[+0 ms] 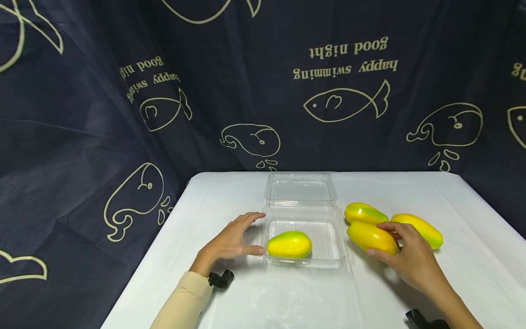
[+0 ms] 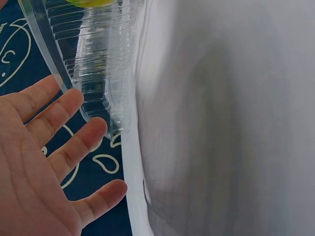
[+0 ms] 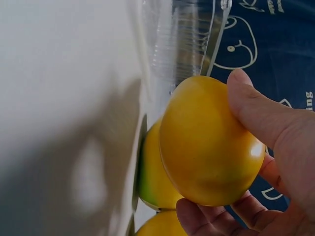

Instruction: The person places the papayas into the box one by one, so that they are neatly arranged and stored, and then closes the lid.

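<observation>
Head: right hand (image 1: pixel 411 258) wraps the nearest mango (image 1: pixel 371 237) on the worktop (image 1: pixel 472 274), just right of the clear box (image 1: pixel 306 260). Mango's long axis runs left-right, tilted; the box lies to its left. Left hand (image 1: pixel 230 242) rests flat by the box's left edge, fingers relaxed.

Left wrist: fingers (image 2: pixel 74 147) spread, holding nothing, beside the box wall.

Right wrist: thumb and fingers (image 3: pixel 256 118) curl round the mango.

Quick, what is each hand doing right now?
Left hand: open, fingers spread beside the clear container.
Right hand: holding a yellow mango.
</observation>
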The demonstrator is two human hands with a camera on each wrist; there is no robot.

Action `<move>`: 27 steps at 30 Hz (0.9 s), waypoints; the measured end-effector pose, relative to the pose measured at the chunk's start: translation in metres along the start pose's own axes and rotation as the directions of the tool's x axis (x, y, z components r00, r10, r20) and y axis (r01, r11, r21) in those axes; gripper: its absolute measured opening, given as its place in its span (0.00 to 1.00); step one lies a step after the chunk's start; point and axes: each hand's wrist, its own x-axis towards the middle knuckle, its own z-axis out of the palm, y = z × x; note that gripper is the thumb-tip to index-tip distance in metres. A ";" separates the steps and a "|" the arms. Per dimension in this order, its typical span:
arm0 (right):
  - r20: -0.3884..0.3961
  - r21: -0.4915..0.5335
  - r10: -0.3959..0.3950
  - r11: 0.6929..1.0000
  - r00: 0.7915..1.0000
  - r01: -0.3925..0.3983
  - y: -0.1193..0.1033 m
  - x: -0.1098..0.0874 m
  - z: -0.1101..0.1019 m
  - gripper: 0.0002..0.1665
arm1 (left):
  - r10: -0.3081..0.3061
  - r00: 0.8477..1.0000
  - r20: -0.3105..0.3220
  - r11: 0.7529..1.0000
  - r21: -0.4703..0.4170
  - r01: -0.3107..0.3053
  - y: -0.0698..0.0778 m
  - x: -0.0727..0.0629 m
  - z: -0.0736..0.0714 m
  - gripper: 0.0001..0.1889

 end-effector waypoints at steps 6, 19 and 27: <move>-0.033 0.020 -0.030 0.999 0.999 0.031 0.005 0.003 -0.006 0.43 | 0.015 1.000 -0.001 1.000 -0.007 -0.015 -0.001 0.000 -0.001 0.49; -0.104 0.034 -0.079 0.996 0.991 0.083 -0.001 0.023 -0.008 0.41 | -0.012 1.000 0.007 1.000 -0.001 0.012 0.000 -0.001 -0.003 0.49; -0.141 0.075 -0.147 0.985 0.979 0.159 -0.016 0.035 0.002 0.39 | -0.004 1.000 0.014 1.000 -0.022 0.004 0.001 -0.002 0.000 0.50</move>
